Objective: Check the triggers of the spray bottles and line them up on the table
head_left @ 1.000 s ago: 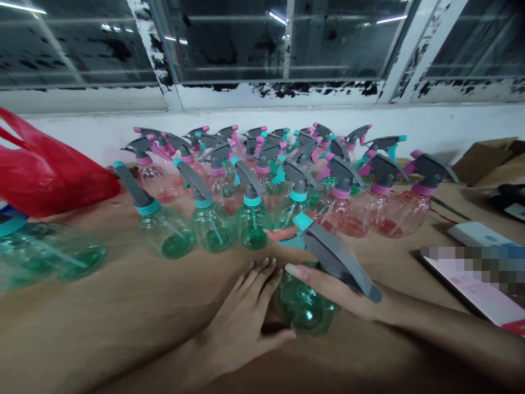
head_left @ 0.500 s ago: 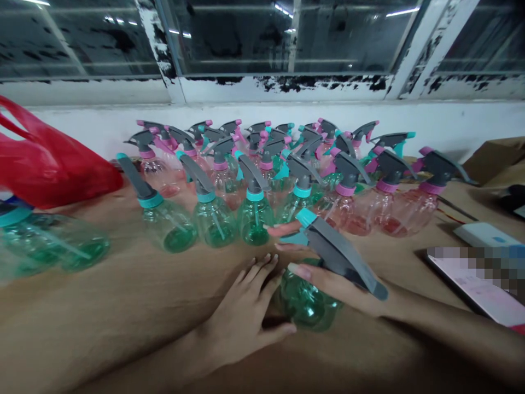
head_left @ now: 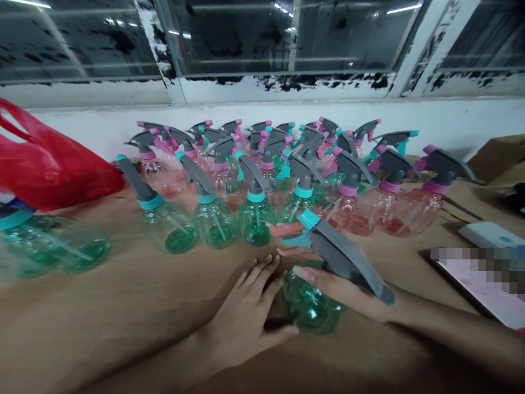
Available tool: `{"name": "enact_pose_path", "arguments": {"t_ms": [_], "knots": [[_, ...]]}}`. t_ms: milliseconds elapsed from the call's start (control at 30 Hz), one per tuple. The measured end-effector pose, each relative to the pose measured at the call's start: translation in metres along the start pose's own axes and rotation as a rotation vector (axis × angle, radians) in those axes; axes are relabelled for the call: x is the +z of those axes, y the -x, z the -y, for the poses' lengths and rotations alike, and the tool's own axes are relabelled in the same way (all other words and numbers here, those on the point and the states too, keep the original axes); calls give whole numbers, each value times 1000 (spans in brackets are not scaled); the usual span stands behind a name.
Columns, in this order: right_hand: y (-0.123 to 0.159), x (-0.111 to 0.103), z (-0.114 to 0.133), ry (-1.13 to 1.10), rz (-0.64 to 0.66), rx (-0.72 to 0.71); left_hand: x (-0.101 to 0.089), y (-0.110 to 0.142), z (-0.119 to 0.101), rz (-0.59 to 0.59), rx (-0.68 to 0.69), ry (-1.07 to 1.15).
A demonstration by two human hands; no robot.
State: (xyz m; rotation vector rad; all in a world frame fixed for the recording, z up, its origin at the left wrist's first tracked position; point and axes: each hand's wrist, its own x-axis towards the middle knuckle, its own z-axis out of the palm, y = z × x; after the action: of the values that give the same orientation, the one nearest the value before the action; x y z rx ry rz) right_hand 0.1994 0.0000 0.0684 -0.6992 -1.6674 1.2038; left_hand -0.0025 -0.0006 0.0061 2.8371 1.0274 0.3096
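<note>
My right hand (head_left: pixel 342 290) is wrapped round the neck of a green spray bottle (head_left: pixel 312 306) with a grey trigger head and turquoise nozzle. The nozzle points up and away from me, to the left. Part of the bottle's neck is hidden behind my fingers. Flat on the table just left of this bottle lies my left hand (head_left: pixel 241 314), fingers stretched forward. Its thumb and index finger reach beside the bottle's lower body; whether they touch it I cannot tell. Beyond my hands stands another green spray bottle (head_left: pixel 256 221) with a turquoise collar.
Several pink and green spray bottles stand in rows towards the wall, including a pink spray bottle (head_left: pixel 418 210). More green bottles (head_left: pixel 88 246) are at the left. A red plastic bag (head_left: pixel 61 164), a phone (head_left: pixel 476 279), a white box (head_left: pixel 492 235) and a cardboard box (head_left: pixel 498 158) flank them.
The view has shifted very slightly. My right hand and the spray bottle appear a touch further right; my left hand stays flat on the table.
</note>
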Motion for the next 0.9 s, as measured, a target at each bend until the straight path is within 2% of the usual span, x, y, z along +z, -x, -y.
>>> {"name": "enact_pose_path", "arguments": {"t_ms": [267,567,733,900], "knots": [[2,-1,1,67,-5,22,2,0,1,14,4,9],[-2,0,4,132,-28,-59,2,0,0,8,6,14],[-2,1,7,139,-27,-29,1,0,0,7,-2,11],[1,0,12,323,-91,18,-3,-1,-1,44,-11,23]]}}
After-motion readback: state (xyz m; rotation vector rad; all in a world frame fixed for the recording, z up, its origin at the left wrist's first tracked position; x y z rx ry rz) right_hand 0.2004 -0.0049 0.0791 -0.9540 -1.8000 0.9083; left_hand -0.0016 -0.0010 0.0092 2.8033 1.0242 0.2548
